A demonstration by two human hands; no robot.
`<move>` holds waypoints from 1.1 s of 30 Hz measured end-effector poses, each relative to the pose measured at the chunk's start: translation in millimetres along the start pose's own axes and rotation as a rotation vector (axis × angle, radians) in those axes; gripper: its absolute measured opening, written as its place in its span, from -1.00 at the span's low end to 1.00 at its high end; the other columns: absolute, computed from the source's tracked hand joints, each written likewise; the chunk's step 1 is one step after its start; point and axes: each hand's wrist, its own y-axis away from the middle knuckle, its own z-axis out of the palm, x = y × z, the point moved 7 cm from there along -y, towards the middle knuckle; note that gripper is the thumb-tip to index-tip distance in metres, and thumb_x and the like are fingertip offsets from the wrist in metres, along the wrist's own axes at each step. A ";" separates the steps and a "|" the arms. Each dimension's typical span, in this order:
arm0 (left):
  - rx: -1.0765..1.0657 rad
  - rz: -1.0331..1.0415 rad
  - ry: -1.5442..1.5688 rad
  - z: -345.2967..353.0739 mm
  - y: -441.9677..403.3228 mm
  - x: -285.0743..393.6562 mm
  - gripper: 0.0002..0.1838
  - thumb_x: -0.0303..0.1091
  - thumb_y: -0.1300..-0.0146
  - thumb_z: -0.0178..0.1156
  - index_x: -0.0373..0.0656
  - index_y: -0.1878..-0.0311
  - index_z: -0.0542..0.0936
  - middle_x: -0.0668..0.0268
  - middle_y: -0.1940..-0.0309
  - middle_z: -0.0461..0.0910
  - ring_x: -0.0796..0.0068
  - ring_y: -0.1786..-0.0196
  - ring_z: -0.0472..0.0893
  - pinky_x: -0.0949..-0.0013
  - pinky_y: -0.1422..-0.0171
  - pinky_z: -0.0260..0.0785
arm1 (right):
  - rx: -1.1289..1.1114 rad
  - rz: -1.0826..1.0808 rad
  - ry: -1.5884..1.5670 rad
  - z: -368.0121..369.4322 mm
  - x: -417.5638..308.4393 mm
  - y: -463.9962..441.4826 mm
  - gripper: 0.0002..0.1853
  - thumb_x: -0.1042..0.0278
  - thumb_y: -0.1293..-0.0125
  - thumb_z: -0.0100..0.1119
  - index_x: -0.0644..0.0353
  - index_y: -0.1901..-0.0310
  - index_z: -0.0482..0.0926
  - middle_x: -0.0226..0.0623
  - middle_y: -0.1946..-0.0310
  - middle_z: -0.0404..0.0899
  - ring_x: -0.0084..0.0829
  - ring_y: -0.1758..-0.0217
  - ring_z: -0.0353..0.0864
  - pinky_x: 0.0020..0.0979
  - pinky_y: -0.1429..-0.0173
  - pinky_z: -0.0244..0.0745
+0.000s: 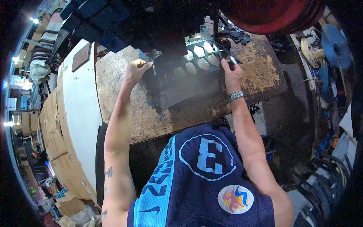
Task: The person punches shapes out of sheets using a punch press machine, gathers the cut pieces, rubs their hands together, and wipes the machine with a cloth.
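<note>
Pinching a dark sheet point(177, 87) (seemingly both hands point(136, 71) point(233, 78)), scuffed worktable point(261, 62) beneath, cardboard point(56, 138) left, fan point(335, 44) right

Place: we are in a cluttered workshop.
Surface point(115, 81): we see scuffed, stained wood.
Dark sheet point(181, 89): we make out rows of pale, pointed shapes point(203, 63).
Black pieces point(238, 36): we find them heaped at the far side.
Red rounded part point(270, 16): we see it large overhead.
Cardboard point(53, 130): we see it at left.

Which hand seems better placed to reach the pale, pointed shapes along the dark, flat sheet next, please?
Probably the right hand: it is beside the shapes, while the left hand is across the sheet.
</note>
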 end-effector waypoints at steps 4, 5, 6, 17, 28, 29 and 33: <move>0.035 -0.032 0.002 -0.3 0.8 -3.8 -0.68 -0.18 -0.26 0.40 -0.31 0.26 0.70 0.33 0.48 0.66 0.61 0.42 0.57 0.43 0.36 0.41 | -0.038 0.091 0.047 -4.8 3.4 5.3 -0.67 0.10 -0.36 0.35 0.26 0.19 0.63 -0.43 0.39 0.57 -0.58 0.36 0.46 -0.45 0.22 0.42; 0.041 -0.004 -0.015 -0.9 1.3 -2.5 -0.68 -0.17 -0.26 0.40 -0.31 0.24 0.71 0.31 0.46 0.68 0.59 0.42 0.58 0.42 0.36 0.43 | -0.051 0.084 0.052 -6.1 12.9 3.6 -0.67 0.10 -0.36 0.35 0.26 0.19 0.63 -0.43 0.39 0.57 -0.58 0.36 0.46 -0.45 0.22 0.42; 0.041 -0.008 -0.021 -0.8 0.6 -4.5 -0.67 -0.16 -0.26 0.41 -0.32 0.23 0.71 0.28 0.45 0.70 0.57 0.43 0.59 0.41 0.35 0.43 | 0.066 0.014 0.180 -16.0 9.6 7.7 -0.65 0.09 -0.38 0.31 0.28 0.14 0.61 -0.37 0.33 0.58 -0.56 0.32 0.48 -0.42 0.19 0.44; 0.035 -0.086 0.011 -2.1 4.4 2.2 -0.65 -0.13 -0.26 0.41 -0.29 0.23 0.70 0.29 0.47 0.69 0.58 0.47 0.62 0.43 0.40 0.45 | -0.491 -0.214 -0.839 36.4 -109.7 -2.4 -0.57 0.12 -0.52 0.12 0.31 -0.19 0.46 -0.14 0.01 0.68 -0.35 -0.01 0.69 -0.33 -0.09 0.58; 0.055 -0.052 -0.041 -4.4 5.1 5.0 -0.64 -0.16 -0.21 0.44 -0.35 0.26 0.69 0.23 0.44 0.69 0.53 0.42 0.58 0.35 0.31 0.46 | -0.297 -0.072 -0.756 53.6 -71.8 -40.4 -0.69 0.10 -0.34 0.38 0.17 0.31 0.56 -0.37 0.56 0.56 -0.53 0.56 0.53 -0.47 0.49 0.43; 0.049 -0.054 -0.041 -3.0 3.4 1.0 -0.64 -0.16 -0.21 0.44 -0.35 0.26 0.69 0.23 0.44 0.69 0.53 0.42 0.58 0.35 0.31 0.46 | -0.292 -0.067 -0.754 53.6 -69.6 -39.5 -0.69 0.10 -0.34 0.38 0.17 0.31 0.56 -0.37 0.56 0.56 -0.53 0.56 0.53 -0.47 0.49 0.43; 0.039 -0.004 -0.076 -1.1 -0.1 2.0 -0.66 -0.17 -0.22 0.44 -0.33 0.27 0.69 0.25 0.46 0.67 0.56 0.41 0.56 0.37 0.30 0.46 | -0.143 0.125 -0.517 48.8 -73.8 -13.2 -0.43 -0.29 -0.25 0.34 0.16 0.40 0.50 -0.48 0.64 0.40 -0.62 0.64 0.38 -0.56 0.60 0.17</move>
